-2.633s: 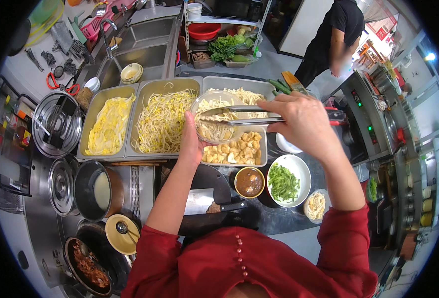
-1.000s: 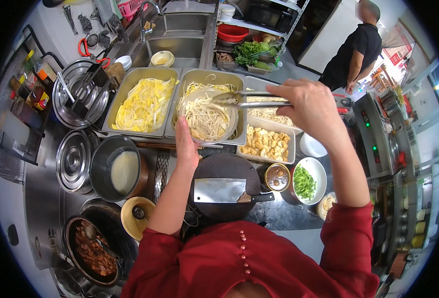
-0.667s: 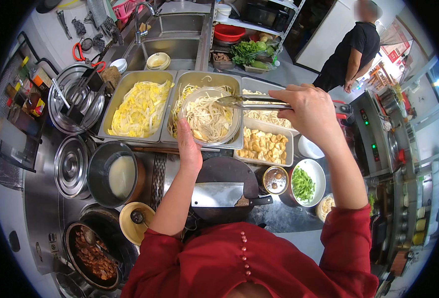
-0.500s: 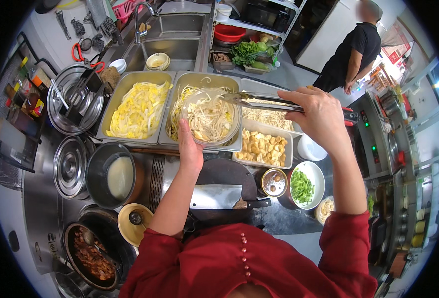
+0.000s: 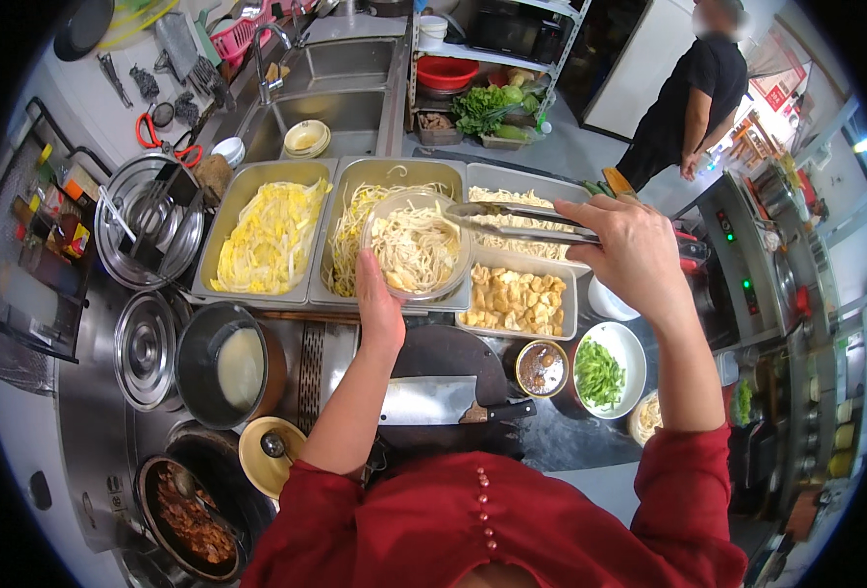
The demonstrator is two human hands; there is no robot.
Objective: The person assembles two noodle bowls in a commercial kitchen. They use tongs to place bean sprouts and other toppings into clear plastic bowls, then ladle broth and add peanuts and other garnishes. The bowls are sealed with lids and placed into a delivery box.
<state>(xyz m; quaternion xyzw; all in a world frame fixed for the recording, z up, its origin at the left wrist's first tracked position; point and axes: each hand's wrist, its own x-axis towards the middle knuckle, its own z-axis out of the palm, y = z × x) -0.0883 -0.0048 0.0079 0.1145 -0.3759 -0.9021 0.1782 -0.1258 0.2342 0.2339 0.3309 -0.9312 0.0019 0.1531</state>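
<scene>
Bowl [image 5: 466, 257] shifted left over sprouts [image 5: 346, 233], clear, round, full of pale strips [image 5: 413, 250]

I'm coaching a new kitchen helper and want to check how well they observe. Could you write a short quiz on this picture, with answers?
1. Open question: What is the left hand holding?
2. True or false: The right hand is empty.
3. Fill the gap: The white bowl directly right of the brown sauce holds chopped ____.

Key
1. A clear round bowl with pale strips of food in it.
2. False; it grips metal tongs.
3. Greens.
</scene>
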